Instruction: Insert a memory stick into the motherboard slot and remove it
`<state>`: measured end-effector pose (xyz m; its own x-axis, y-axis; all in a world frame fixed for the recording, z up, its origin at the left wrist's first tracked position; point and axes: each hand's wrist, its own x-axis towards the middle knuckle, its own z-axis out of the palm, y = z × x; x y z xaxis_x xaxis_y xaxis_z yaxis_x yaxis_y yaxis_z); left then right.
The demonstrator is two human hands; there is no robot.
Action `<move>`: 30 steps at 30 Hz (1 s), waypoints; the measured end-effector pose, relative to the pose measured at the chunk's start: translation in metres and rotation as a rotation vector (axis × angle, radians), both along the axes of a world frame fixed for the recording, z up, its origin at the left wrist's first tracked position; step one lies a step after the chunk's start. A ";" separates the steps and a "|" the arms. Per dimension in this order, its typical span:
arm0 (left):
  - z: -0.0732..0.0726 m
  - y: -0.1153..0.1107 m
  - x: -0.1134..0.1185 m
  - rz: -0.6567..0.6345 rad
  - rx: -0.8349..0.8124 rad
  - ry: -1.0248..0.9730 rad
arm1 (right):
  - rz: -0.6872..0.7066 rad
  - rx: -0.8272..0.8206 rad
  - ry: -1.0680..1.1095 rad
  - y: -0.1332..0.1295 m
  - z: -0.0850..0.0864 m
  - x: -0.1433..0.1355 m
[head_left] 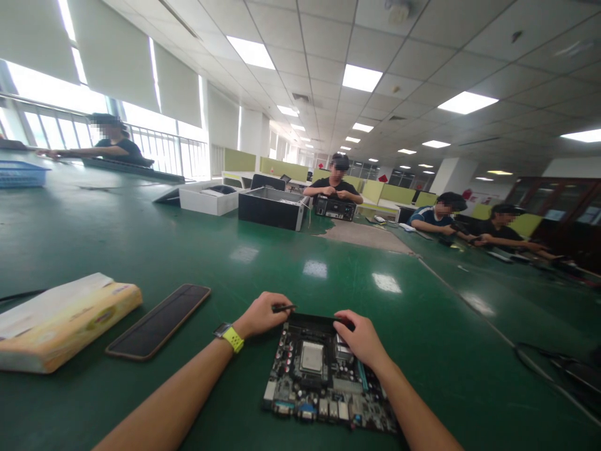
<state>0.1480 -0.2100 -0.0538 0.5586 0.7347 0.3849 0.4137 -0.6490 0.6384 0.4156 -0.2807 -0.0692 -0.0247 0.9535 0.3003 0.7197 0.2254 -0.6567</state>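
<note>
A motherboard (pixel 340 383) lies flat on the green table before me, its ports toward me and a square metal-topped processor (pixel 312 357) in its socket. Along its far edge runs a black strip (pixel 312 322); I cannot tell whether it is a slot or a separate module. My left hand (pixel 263 316), with a yellow-green watch strap on the wrist, is closed at the far left corner, pinching a thin dark stick-like piece (pixel 284 308). The fingers of my right hand (pixel 360 337) are bent around the far edge near the right corner, gripping the board beside a silver heatsink (pixel 344 349).
On the left lie a phone (pixel 159 322) and a tissue pack (pixel 70 319). A black cable (pixel 558 363) is at the right. Farther back stand a white box (pixel 209 199) and an open computer case (pixel 270 208). Several people sit around the green table (pixel 188 250).
</note>
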 end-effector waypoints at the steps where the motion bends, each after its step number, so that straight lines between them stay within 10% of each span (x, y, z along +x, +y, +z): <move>1: 0.000 0.000 0.000 -0.001 -0.006 -0.011 | -0.003 -0.002 0.002 0.001 -0.001 0.001; 7: 0.003 -0.002 0.000 0.029 -0.004 -0.090 | -0.065 0.070 -0.018 -0.005 0.015 0.000; 12: -0.005 0.006 -0.004 0.203 0.121 -0.120 | 0.093 0.254 -0.242 -0.047 0.046 -0.062; 20: -0.012 0.011 -0.007 0.245 0.145 -0.088 | 0.247 0.091 -0.484 -0.082 0.019 -0.125; 26: -0.012 0.010 -0.006 0.222 0.132 -0.066 | 0.220 0.057 -0.600 -0.058 0.020 -0.092; 30: -0.010 0.009 -0.007 0.219 0.123 -0.045 | -0.019 -0.052 -0.692 -0.014 0.013 0.010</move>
